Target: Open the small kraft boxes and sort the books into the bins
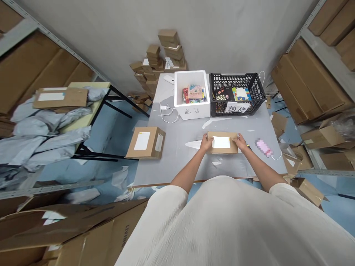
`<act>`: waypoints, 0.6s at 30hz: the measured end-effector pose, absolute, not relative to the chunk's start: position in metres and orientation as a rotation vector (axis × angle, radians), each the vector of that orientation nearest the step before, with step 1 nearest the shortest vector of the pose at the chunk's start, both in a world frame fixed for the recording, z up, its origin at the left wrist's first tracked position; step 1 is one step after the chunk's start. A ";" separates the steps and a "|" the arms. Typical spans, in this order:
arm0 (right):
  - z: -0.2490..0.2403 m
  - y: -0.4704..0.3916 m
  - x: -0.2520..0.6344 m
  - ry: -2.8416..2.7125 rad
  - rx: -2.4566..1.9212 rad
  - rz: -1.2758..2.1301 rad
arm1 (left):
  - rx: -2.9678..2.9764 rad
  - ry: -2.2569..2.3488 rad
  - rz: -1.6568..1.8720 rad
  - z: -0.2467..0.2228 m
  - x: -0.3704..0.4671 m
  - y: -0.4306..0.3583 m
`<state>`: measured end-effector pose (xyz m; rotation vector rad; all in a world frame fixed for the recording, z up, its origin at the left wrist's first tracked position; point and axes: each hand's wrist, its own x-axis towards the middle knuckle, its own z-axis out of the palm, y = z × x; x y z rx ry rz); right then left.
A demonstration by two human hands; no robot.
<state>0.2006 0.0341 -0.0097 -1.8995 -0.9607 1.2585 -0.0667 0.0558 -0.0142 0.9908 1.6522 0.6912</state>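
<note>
Head view: white bin (pixel 193 111), black crate (pixel 217 108) beyond small carton (pixel 222 143).

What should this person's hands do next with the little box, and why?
Probably steady the small box with the left hand and free the right hand to feel for an opening edge: both hands grip it at opposite ends, and its top, bearing a white label, looks closed.
</note>
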 end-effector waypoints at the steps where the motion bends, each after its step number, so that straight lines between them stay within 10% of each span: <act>1: -0.008 0.033 0.200 -0.936 -1.892 1.242 | 0.965 1.644 0.711 -0.013 -0.066 0.056; 18: -0.006 0.007 0.201 -1.184 -2.189 0.879 | 1.258 1.940 0.638 -0.020 -0.079 0.020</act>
